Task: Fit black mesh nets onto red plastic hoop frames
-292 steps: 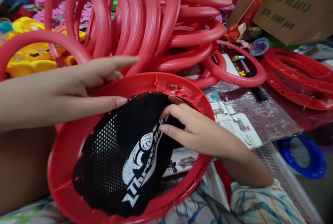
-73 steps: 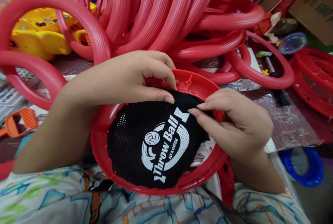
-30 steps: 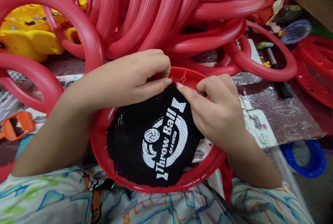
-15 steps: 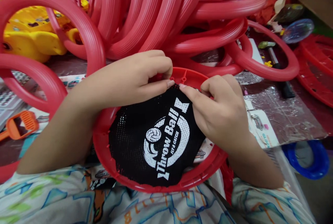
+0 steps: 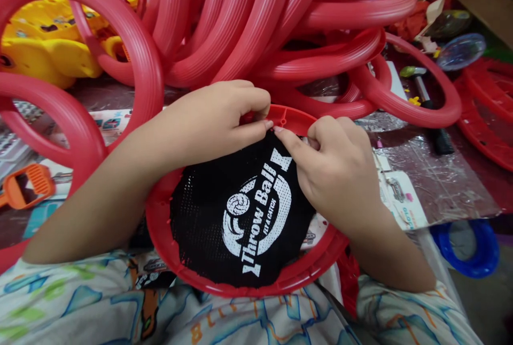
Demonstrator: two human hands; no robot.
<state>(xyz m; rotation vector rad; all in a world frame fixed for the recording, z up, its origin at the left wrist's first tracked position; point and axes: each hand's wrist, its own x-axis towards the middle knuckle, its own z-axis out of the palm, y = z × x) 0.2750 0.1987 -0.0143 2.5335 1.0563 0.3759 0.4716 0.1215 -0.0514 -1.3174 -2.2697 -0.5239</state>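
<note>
While black mesh net (image 5: 240,211) sits inside red hoop frame (image 5: 160,227) on lap, left hand (image 5: 212,120) and right hand (image 5: 336,169) pinch net's top edge at rim, fingers (image 5: 256,128) clenched tight, tips nearly touching. Pile of red rings (image 5: 256,19) crowds behind. Yellow toy (image 5: 48,51) far left, blue ring (image 5: 468,251) lower right, cluttered tabletop (image 5: 436,185).

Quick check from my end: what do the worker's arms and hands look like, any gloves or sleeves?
No gloves: left hand and right hand are bare, forearms uncovered. No rings, watch or bands show. Short nails. At the bottom, light clothing with blue, green and orange print.
</note>
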